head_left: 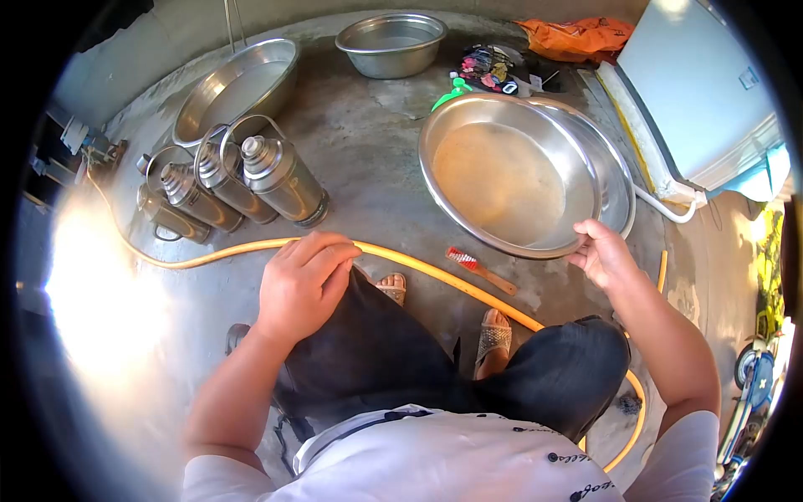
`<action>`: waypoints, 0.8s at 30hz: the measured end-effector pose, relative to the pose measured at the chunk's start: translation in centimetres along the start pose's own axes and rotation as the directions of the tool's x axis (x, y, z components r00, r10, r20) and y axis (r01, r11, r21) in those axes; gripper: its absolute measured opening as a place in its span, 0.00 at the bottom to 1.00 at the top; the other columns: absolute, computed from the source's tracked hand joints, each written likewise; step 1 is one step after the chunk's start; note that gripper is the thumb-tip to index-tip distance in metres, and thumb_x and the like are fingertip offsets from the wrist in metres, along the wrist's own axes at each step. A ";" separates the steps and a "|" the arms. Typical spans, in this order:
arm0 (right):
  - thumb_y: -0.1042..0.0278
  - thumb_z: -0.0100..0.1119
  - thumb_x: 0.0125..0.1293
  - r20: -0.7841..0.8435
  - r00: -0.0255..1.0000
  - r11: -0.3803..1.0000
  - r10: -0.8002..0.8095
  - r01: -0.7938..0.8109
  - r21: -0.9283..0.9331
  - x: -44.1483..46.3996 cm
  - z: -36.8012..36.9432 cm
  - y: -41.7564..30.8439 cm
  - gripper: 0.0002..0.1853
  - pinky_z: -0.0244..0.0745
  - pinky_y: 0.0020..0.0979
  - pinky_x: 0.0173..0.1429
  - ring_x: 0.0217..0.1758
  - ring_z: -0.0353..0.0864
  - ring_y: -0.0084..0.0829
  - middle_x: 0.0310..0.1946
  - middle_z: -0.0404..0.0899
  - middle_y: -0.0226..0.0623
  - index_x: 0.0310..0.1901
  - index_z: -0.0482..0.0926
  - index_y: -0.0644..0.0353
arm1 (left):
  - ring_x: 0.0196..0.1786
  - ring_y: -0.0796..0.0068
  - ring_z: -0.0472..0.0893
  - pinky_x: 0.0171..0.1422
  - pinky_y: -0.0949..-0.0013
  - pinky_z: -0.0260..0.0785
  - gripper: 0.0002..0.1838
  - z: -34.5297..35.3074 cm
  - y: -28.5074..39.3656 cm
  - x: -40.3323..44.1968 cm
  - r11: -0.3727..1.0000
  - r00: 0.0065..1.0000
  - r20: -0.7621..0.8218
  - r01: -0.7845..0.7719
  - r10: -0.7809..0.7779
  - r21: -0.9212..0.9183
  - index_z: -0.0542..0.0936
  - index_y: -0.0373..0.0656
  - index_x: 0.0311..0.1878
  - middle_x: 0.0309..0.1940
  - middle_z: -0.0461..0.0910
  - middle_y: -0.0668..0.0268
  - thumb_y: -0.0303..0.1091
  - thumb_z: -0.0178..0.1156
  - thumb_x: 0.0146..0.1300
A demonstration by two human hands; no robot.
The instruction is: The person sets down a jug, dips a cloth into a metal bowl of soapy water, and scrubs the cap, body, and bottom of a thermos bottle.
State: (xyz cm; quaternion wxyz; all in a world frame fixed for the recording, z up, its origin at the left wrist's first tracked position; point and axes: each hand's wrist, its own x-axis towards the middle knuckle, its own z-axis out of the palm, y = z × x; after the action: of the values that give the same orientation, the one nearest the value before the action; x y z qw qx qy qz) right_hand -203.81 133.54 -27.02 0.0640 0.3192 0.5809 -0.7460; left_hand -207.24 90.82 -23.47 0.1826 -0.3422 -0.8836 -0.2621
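My right hand (600, 255) pinches the near right rim of a large metal basin (439, 188) holding cloudy, brownish water. A second metal basin (615, 180) sits partly hidden behind it. My left hand (305, 280) rests over my left knee with its fingers loosely bent and holds nothing that I can see. On the floor between my feet and the basin lies a wooden-handled scrub brush (481, 269) with red and white bristles. A yellow hose (427, 266) runs across the floor just past my left hand.
Several metal thermos flasks (284, 180) stand at the left. Behind them are a tilted metal basin (280, 79) and another basin (391, 60) with water. A green plastic item (456, 90), a dark patterned cloth (485, 69), an orange bag (577, 40) and a white appliance (703, 84) are at the back right.
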 end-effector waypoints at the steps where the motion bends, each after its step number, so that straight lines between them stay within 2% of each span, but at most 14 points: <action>1: 0.67 0.59 0.63 0.011 1.000 1.000 0.000 0.000 -0.003 0.7 1.8 0.0 0.10 0.82 0.39 0.50 0.39 0.83 0.31 0.36 0.81 0.34 0.44 0.77 0.60 | 0.40 0.61 0.83 0.46 0.62 0.76 0.07 -0.4 -0.1 -0.5 1.000 1.000 -0.004 0.006 -0.006 0.009 0.84 0.43 0.39 0.38 0.83 0.66 0.24 0.65 0.56; 4: 0.67 0.59 0.63 0.035 0.999 0.999 0.020 -0.019 -0.030 2.6 6.3 0.7 0.13 0.83 0.39 0.51 0.41 0.84 0.35 0.38 0.82 0.39 0.46 0.76 0.64 | 0.39 0.61 0.83 0.44 0.62 0.76 0.08 -1.2 -0.6 -2.2 0.997 0.994 -0.079 0.076 -0.074 0.027 0.85 0.44 0.39 0.39 0.84 0.65 0.23 0.66 0.55; 9: 0.69 0.58 0.62 0.192 0.977 0.996 0.087 -0.089 -0.002 6.3 11.7 4.0 0.13 0.84 0.46 0.55 0.44 0.85 0.43 0.39 0.82 0.47 0.45 0.76 0.69 | 0.37 0.61 0.83 0.43 0.63 0.75 0.10 -2.8 -1.0 -4.2 0.988 0.977 -0.163 0.144 -0.135 0.049 0.85 0.43 0.39 0.38 0.84 0.64 0.19 0.64 0.54; 11: 0.71 0.57 0.62 0.185 0.976 0.993 0.113 -0.119 0.021 7.5 13.8 5.6 0.12 0.86 0.46 0.52 0.43 0.85 0.44 0.38 0.82 0.48 0.44 0.76 0.70 | 0.39 0.62 0.83 0.45 0.65 0.75 0.09 -3.9 -1.1 -5.6 0.977 0.971 -0.150 0.198 -0.184 0.077 0.84 0.41 0.39 0.39 0.83 0.62 0.19 0.63 0.56; 13: 0.72 0.56 0.63 0.212 0.966 0.985 0.151 -0.165 0.049 9.3 15.6 7.5 0.12 0.87 0.46 0.50 0.42 0.85 0.45 0.39 0.81 0.49 0.44 0.76 0.72 | 0.42 0.63 0.83 0.48 0.67 0.75 0.07 -5.7 -0.9 -7.0 0.928 0.909 -0.215 0.372 -0.358 0.025 0.84 0.39 0.40 0.41 0.83 0.61 0.19 0.61 0.60; 14: 0.72 0.56 0.63 0.208 0.969 0.988 0.133 -0.145 0.045 10.3 16.6 8.8 0.11 0.86 0.46 0.53 0.43 0.85 0.48 0.41 0.81 0.52 0.42 0.76 0.71 | 0.46 0.66 0.82 0.53 0.68 0.73 0.06 -6.6 -0.9 -7.9 0.895 0.870 -0.226 0.446 -0.439 -0.022 0.83 0.37 0.41 0.43 0.83 0.60 0.20 0.59 0.63; 15: 0.73 0.56 0.62 0.198 0.973 0.990 0.120 -0.131 0.047 11.1 17.4 9.9 0.11 0.88 0.46 0.50 0.42 0.85 0.48 0.41 0.81 0.52 0.43 0.76 0.72 | 0.46 0.66 0.82 0.53 0.68 0.73 0.06 -7.2 -0.9 -8.7 0.894 0.868 -0.230 0.448 -0.440 -0.019 0.83 0.37 0.41 0.43 0.83 0.60 0.20 0.59 0.63; 17: 0.74 0.56 0.62 0.138 0.985 0.994 0.100 -0.105 0.029 12.8 19.4 12.1 0.11 0.89 0.46 0.48 0.42 0.85 0.47 0.40 0.81 0.51 0.43 0.75 0.72 | 0.49 0.71 0.80 0.57 0.72 0.70 0.07 -8.0 -2.1 -10.5 0.849 0.811 -0.251 0.506 -0.529 -0.155 0.81 0.35 0.44 0.42 0.82 0.63 0.18 0.56 0.66; 19: 0.74 0.56 0.62 0.123 0.986 0.991 0.108 -0.116 0.059 13.9 20.1 14.1 0.10 0.89 0.46 0.48 0.41 0.85 0.47 0.39 0.81 0.50 0.43 0.75 0.72 | 0.50 0.73 0.79 0.58 0.72 0.69 0.08 -7.5 -3.7 -12.8 0.800 0.763 -0.242 0.568 -0.600 -0.191 0.81 0.36 0.46 0.43 0.81 0.65 0.21 0.53 0.69; 20: 0.75 0.56 0.62 0.099 0.988 0.986 0.122 -0.132 0.098 14.1 21.0 14.9 0.10 0.89 0.46 0.47 0.41 0.85 0.46 0.38 0.81 0.50 0.42 0.75 0.72 | 0.50 0.73 0.79 0.58 0.71 0.69 0.09 -7.3 -5.1 -14.0 0.560 0.541 -0.206 0.649 -0.815 -0.514 0.80 0.36 0.47 0.44 0.81 0.64 0.23 0.52 0.70; 21: 0.75 0.56 0.62 0.095 0.987 0.985 0.129 -0.139 0.100 14.4 21.2 15.7 0.10 0.89 0.46 0.47 0.41 0.85 0.46 0.38 0.81 0.50 0.42 0.75 0.72 | 0.50 0.73 0.79 0.58 0.70 0.70 0.09 -6.7 -6.5 -15.3 0.244 0.304 -0.066 0.596 -0.950 -0.765 0.80 0.37 0.48 0.46 0.81 0.64 0.25 0.51 0.70; 22: 0.74 0.56 0.62 0.077 0.986 0.980 0.149 -0.158 0.124 14.6 21.4 16.1 0.09 0.89 0.46 0.47 0.40 0.85 0.45 0.38 0.81 0.50 0.42 0.75 0.71 | 0.50 0.75 0.79 0.57 0.69 0.71 0.12 -5.3 -8.6 -18.2 0.014 0.241 0.098 0.425 -0.966 -0.905 0.77 0.37 0.51 0.47 0.81 0.65 0.29 0.47 0.73; 23: 0.74 0.56 0.63 0.053 0.984 0.972 0.172 -0.178 0.151 14.8 22.1 16.6 0.09 0.89 0.46 0.47 0.40 0.85 0.45 0.38 0.82 0.50 0.42 0.75 0.70 | 0.50 0.75 0.80 0.55 0.67 0.74 0.14 -4.2 -9.5 -19.3 -0.112 0.250 0.244 0.445 -0.937 -0.889 0.78 0.37 0.53 0.49 0.81 0.64 0.32 0.45 0.75; 24: 0.73 0.56 0.63 0.020 0.985 0.974 0.171 -0.172 0.146 15.0 22.4 17.0 0.09 0.89 0.45 0.47 0.39 0.85 0.44 0.37 0.82 0.49 0.42 0.76 0.69 | 0.51 0.75 0.79 0.56 0.66 0.73 0.14 -2.2 -9.6 -20.4 -0.173 0.260 0.361 0.544 -0.896 -0.821 0.77 0.37 0.54 0.49 0.81 0.63 0.32 0.46 0.74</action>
State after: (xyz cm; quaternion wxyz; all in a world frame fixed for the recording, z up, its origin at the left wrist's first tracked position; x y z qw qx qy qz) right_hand -216.68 111.92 -46.61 0.1067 0.3691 0.4942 -0.7798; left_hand -199.40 73.15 -35.20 -0.0539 0.2581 -0.5829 -0.7686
